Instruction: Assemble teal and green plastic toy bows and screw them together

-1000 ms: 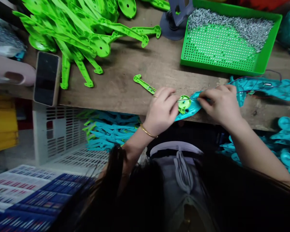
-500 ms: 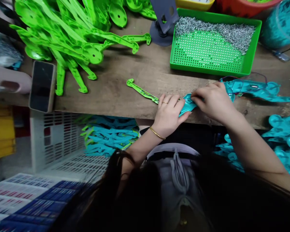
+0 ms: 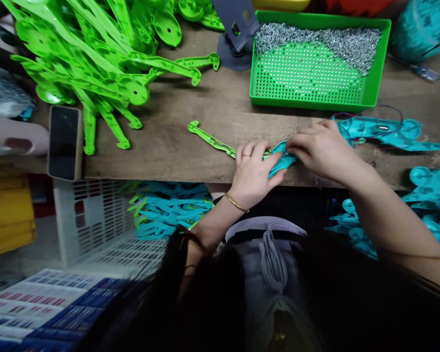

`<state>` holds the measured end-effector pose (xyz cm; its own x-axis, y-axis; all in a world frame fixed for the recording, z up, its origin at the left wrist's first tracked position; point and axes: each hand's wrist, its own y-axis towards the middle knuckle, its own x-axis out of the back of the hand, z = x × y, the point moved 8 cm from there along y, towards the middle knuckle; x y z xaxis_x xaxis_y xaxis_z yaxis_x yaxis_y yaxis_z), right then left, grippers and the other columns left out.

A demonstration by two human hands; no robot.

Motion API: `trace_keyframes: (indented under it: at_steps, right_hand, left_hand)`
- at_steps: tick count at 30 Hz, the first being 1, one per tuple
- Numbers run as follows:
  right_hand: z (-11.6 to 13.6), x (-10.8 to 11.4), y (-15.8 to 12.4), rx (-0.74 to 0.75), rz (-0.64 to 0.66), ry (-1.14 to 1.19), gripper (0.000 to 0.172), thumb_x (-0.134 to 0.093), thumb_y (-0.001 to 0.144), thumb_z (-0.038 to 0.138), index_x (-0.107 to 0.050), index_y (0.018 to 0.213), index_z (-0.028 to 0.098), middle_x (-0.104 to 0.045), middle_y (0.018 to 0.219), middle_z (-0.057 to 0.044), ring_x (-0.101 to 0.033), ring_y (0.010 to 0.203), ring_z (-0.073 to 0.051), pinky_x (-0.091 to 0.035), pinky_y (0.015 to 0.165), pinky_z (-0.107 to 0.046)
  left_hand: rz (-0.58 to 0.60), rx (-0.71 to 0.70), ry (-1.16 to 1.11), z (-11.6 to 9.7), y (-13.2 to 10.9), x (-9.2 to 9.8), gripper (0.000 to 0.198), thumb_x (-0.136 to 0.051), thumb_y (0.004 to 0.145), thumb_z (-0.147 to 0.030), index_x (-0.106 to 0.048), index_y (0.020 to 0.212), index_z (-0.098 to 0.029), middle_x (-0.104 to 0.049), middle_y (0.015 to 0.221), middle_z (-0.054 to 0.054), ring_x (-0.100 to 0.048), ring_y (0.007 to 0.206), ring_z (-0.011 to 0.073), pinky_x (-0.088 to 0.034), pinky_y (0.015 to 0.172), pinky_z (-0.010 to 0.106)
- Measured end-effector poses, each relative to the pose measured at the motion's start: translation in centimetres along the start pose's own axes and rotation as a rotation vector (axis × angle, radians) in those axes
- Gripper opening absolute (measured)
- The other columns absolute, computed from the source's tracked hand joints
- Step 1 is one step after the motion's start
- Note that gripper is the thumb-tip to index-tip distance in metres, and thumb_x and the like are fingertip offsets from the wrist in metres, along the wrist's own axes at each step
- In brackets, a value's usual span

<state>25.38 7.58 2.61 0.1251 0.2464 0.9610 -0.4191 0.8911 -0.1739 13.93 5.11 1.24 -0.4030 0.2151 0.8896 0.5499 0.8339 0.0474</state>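
- Left hand (image 3: 254, 171) has slid over the green disc, hiding it; fingers and thumb grip the blue part (image 3: 286, 161), near edge of bench (image 3: 161, 161).
- Right hand (image 3: 322, 151): fingertips pinched, part's right end; cannot tell on what.
- Likely bracing for fine work.

Single head-worn view, facing forward and down, close above a wooden bench (image 3: 161, 146)

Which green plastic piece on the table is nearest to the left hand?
The slim green piece reaching the left hand; the others lie in the pile, upper left.
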Motion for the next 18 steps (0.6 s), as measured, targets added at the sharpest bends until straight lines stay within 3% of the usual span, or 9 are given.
trace_keyframes:
  at_steps: [11,18]
  right_hand:
    - [0.3,-0.1,0.4,-0.125,0.001,-0.169,0.035,-0.036,0.092,0.025,-0.069,0.088,0.013,-0.071,0.089,-0.013,-0.059,0.085,-0.026,-0.031,0.084,-0.043]
    - [0.4,0.1,0.2,-0.098,-0.013,-0.154,0.033,-0.039,0.091,0.023,-0.07,0.089,0.014,-0.071,0.088,-0.013,-0.057,0.087,-0.026,-0.03,0.085,-0.043]
  left_hand:
    - [-0.002,-0.043,0.047,-0.2,-0.1,-0.2,0.038,-0.051,0.092,-0.042,-0.064,0.12,-0.021,-0.061,0.122,0.012,-0.052,0.113,0.0299,-0.031,0.107,0.054]
    - [-0.146,-0.008,-0.138,1.3,-0.3,1.5,0.024,-0.048,0.095,-0.031,-0.065,0.103,-0.016,-0.062,0.113,0.012,-0.056,0.109,0.0228,-0.044,0.098,0.041]
